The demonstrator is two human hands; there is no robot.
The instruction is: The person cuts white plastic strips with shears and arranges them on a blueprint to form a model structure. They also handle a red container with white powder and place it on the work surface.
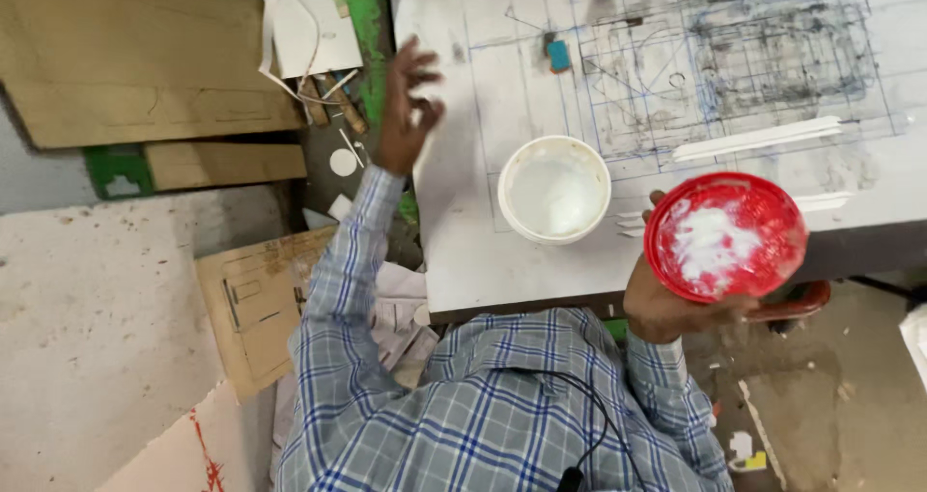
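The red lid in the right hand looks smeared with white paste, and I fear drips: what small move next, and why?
Probably set the red lid down, coated side up, on the white board beside the open white tub. The right hand holds it past the board's edge; the left hand is raised, empty.

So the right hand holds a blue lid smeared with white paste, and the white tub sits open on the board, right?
Not quite: the lid is red, not blue, as the head view shows. The right hand does hold it, smeared with white paste, and the white tub sits open on the board.
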